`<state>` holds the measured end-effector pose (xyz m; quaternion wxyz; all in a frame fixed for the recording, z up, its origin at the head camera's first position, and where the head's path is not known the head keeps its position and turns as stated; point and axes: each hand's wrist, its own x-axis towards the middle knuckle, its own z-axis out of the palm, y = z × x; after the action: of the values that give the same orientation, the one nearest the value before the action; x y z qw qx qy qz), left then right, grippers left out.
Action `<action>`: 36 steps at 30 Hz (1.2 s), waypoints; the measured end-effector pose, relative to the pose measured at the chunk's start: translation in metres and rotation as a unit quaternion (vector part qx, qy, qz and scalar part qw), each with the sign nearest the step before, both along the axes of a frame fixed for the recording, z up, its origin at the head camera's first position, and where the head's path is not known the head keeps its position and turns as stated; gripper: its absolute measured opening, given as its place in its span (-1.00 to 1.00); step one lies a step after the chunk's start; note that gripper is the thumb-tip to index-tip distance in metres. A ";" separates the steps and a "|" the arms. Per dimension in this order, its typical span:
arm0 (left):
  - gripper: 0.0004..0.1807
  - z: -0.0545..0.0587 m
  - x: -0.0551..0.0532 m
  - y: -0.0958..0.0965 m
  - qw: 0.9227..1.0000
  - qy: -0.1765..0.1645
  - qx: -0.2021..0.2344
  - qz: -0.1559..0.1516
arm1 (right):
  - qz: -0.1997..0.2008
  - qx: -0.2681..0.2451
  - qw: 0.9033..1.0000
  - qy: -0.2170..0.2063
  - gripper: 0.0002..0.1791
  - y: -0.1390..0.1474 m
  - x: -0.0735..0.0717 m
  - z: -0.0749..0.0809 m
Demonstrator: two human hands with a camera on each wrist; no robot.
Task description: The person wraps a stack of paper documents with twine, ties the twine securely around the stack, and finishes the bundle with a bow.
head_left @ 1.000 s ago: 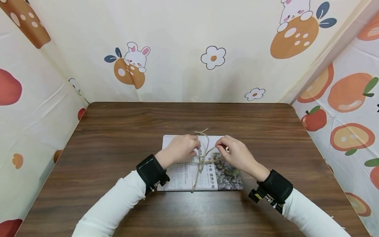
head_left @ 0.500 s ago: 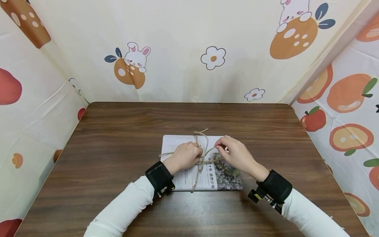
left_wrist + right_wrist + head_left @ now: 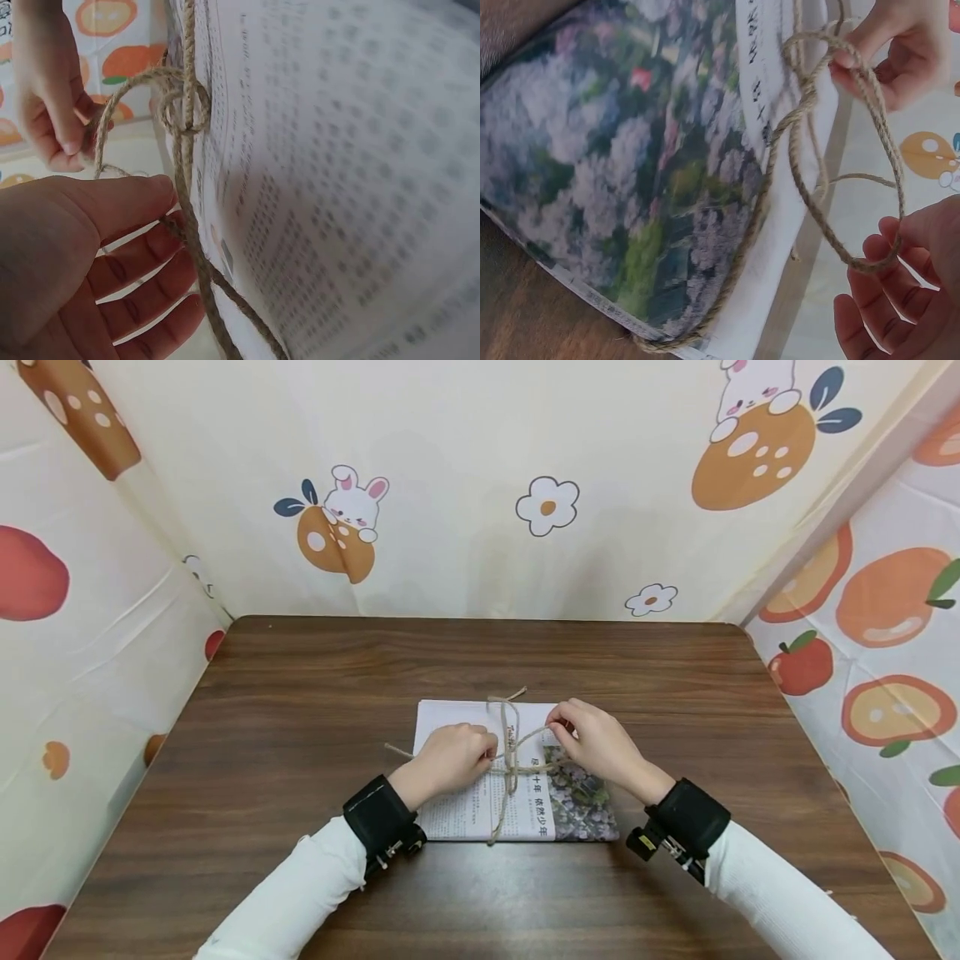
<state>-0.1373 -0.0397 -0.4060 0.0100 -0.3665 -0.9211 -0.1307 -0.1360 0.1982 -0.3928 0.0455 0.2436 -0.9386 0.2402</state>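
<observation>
A stack of printed paper, its right part a photo of flowers, lies on the table. Brown twine crosses over it, with a knot near the middle. My right hand pinches a loop of the twine between thumb and fingers, drawn up and away from the knot. Left of the knot, my left hand pinches the twine with thumb and index finger; its other fingers are loosely bent in the left wrist view. One loose end sticks out beyond the stack's left edge, another past its far edge.
The brown wooden table surrounds the stack. A printed cloth wall stands at the back, and fruit-patterned cloth hangs at the sides. Black camera straps circle both wrists.
My left hand moves right towards the knot, then back left. A loose twine end now shows farther out to the left. My right hand stays nearly in place with its loop.
</observation>
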 end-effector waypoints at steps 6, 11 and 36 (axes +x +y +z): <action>-0.88 -0.004 0.002 -0.006 1.000 0.000 -0.004 0.004 | 0.007 0.034 0.999 -0.019 -0.93 -0.002 -0.007 -0.010; -0.92 -0.003 0.001 -0.001 1.000 -0.007 -0.003 0.007 | 0.008 0.038 0.999 -0.021 -0.92 0.000 -0.010 -0.016; -0.77 0.002 0.005 0.053 0.994 0.045 0.038 0.088 | 0.017 0.026 0.999 0.026 -0.92 -0.002 -0.003 -0.012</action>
<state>-0.1319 0.0130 -0.4043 0.0767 -0.2892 -0.9427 -0.1480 -0.1387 0.1959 -0.4044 0.0598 0.2669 -0.9386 0.2102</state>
